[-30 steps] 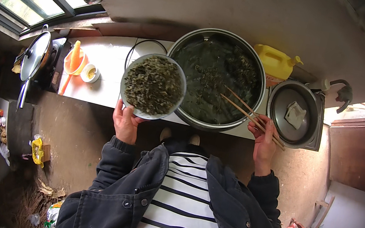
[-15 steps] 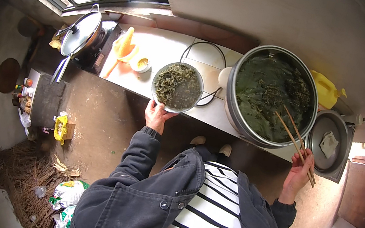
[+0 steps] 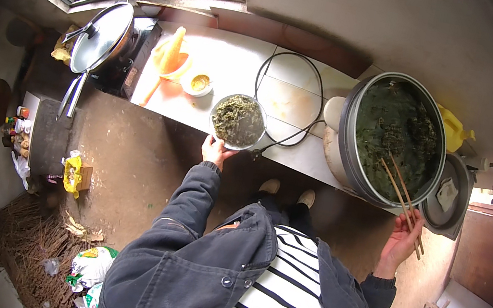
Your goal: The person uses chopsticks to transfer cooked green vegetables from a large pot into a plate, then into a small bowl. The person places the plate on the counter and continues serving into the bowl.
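Note:
My left hand [image 3: 216, 151] grips the near side of a round bowl [image 3: 234, 148] heaped with dark green leafy greens [image 3: 238, 116], at the front edge of the counter. Whether the bowl rests on the counter I cannot tell. In my right hand [image 3: 402, 238] is a pair of wooden chopsticks [image 3: 393, 183], their tips over or in the large steel pot [image 3: 334, 150] on the right. Dark green liquid with leafy bits [image 3: 389, 130] fills the pot. Left of the bowl stands a small cup [image 3: 198, 84] with something yellow inside.
A looped black cable [image 3: 321, 95] lies on the tiled counter [image 3: 286, 98] between bowl and pot. Further left are an orange container [image 3: 176, 68] and a lidded pan [image 3: 103, 40] on a stove. Behind the pot sits a yellow jug [image 3: 452, 129]; a sink [image 3: 431, 210] adjoins it.
The view has shifted, with the pot further right in it. The bowl looks lower and farther from the pot. The chopstick tips have moved left relative to the pot.

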The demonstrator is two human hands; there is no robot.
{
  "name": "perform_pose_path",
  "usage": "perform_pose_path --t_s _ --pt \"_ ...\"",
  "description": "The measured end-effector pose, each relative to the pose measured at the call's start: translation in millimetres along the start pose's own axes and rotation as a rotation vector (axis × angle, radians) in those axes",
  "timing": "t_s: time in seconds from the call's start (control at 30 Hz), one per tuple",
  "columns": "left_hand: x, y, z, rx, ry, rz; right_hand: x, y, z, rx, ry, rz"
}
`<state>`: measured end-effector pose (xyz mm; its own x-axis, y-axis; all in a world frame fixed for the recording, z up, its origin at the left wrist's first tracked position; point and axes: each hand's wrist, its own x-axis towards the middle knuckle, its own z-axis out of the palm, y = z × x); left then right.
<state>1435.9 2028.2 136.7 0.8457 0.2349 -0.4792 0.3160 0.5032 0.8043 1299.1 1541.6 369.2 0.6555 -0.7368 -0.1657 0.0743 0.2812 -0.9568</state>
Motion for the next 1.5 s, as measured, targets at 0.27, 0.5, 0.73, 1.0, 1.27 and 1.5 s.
perform_pose_path --t_s 0.27,0.5,0.73,1.0,1.27,1.5 --pt "22.4 -11.0 -14.2 -0.044 0.047 -0.038 -3.8 5.2 -0.4 -0.019 0.058 0.007" --pt "29.2 -21.4 -19.6 -0.014 0.062 -0.054 -0.5 7.1 -3.4 0.018 0.077 0.021" --pt "35.1 -25.5 -23.3 -0.022 0.098 -0.072 0.9 7.5 -11.1 0.055 0.071 0.032" --pt "45.8 -36.3 -38.1 0.056 0.180 -0.053 5.2 17.0 -19.5 0.045 0.151 0.006" --pt "77.2 -52.7 -69.7 0.151 0.171 -0.100 -12.4 3.0 13.3 -0.355 -0.019 -0.303" --pt "77.3 -51.9 -83.4 0.148 0.169 -0.096 -12.6 -4.1 40.5 -1.078 -0.360 -0.853"
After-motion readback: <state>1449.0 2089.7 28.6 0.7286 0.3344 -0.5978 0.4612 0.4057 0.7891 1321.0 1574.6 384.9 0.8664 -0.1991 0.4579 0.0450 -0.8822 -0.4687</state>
